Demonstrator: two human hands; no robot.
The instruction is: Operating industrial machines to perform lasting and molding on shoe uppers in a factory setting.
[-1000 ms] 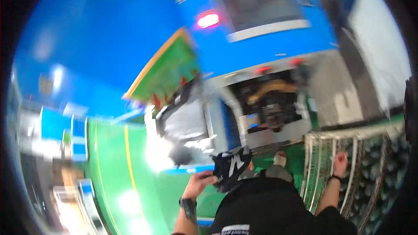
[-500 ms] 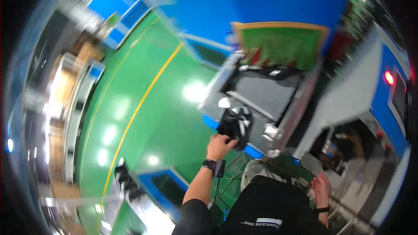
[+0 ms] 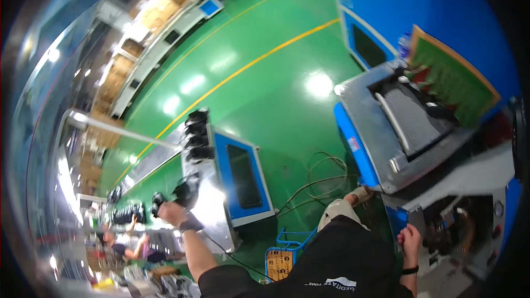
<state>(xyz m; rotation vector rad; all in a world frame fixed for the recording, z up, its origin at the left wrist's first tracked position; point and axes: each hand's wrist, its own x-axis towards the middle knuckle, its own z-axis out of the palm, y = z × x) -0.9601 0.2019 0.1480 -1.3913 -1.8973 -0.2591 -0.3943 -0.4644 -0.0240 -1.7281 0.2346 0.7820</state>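
My left hand (image 3: 173,213) is stretched out to the left over a metal bench (image 3: 212,209). Its fingers are closed on a small black shoe-like piece (image 3: 158,202), blurred and partly covered by the hand. Beside it on the bench lies another black shoe-like piece (image 3: 186,189), and several more black pieces (image 3: 197,135) stand in a row farther up. At my right side, my right hand (image 3: 409,239) is curled, close to the lower edge of a grey plate (image 3: 415,219). Whatever its fingers hold, if anything, is hidden.
To the right stands a metal-topped table (image 3: 375,110) with a grey pad (image 3: 414,116) and a green board (image 3: 452,72). A machine opening (image 3: 464,232) is near my right hand. Cables (image 3: 326,174) and a blue stool (image 3: 281,259) are on the floor; a co-worker (image 3: 130,248) is at far left.
My view has swung left. My left hand has moved from the black piece on the metal-topped table to the bench at left. My right hand's fingers have curled in beside the grey plate.
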